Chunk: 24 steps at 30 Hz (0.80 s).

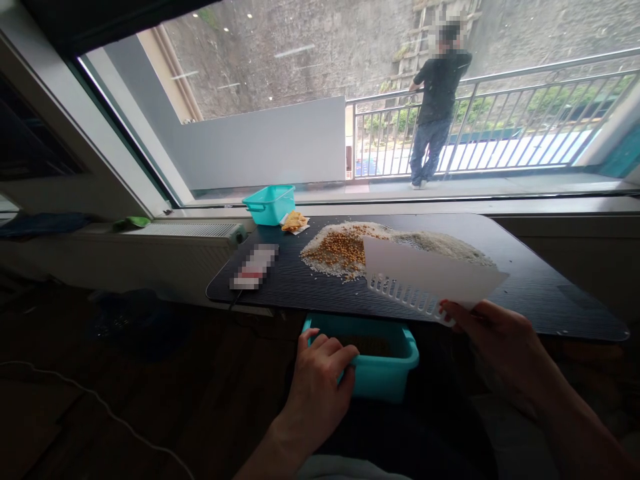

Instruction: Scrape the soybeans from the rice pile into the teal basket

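Note:
My left hand point(320, 380) grips the rim of a teal plastic bin point(383, 373) held just below the near edge of the black table point(540, 293); some brown grain shows inside the bin. My right hand point(493, 333) pinches the corner of a white slotted plastic scraper point(425, 277), which lies flat over the table near a pile of white rice point(430, 243) mixed with yellow-brown beans point(340, 247).
A second teal bin point(270, 202) stands at the table's far left corner beside a small yellow packet point(294, 221). A blurred card point(253, 267) lies on the left of the table. A person stands outside at the balcony railing point(500, 120). A radiator point(190, 230) is to the left.

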Tool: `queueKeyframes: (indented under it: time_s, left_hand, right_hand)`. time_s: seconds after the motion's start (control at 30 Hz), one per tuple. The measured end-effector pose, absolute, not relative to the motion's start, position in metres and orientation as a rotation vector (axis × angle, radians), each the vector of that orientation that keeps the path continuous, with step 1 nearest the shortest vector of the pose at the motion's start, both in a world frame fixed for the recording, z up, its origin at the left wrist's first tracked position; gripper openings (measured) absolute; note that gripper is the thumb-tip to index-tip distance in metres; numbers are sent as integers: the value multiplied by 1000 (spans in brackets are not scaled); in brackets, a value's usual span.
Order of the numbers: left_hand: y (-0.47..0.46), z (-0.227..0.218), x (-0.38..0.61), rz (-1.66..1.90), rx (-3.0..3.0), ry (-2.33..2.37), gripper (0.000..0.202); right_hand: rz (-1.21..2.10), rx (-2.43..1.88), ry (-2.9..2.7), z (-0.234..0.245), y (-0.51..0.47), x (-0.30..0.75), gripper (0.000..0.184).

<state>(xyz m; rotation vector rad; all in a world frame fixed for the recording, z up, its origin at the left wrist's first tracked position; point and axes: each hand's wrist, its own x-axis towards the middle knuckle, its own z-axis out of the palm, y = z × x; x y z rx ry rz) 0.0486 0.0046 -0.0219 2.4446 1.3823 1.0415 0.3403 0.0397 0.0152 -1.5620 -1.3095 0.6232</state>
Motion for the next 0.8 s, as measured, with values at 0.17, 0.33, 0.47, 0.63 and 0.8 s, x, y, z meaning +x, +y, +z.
queueKeyframes:
  time_s: [0.17,0.33,0.47,0.63,0.8]
  left_hand:
    - [5,-22,49,1018,2434,1393,29]
    - [4,-21,49,997,2419,1391,29]
    - [4,-21,48,1010,2420,1390,28]
    - [5,-23,48,1049,2430,1387,30]
    - [4,-23,48,1064,2432,1388,29]
  right_hand:
    - [499,-1530,-1367,13,70,341,51]
    - [475,-1532,-1442,11,77,342,45]
    - [491,-1520,-1438,13,70,344,44]
    - [493,-1477,-1458,13,69,340,51]
    - [524,-1433,-1516,11,74,328,54]
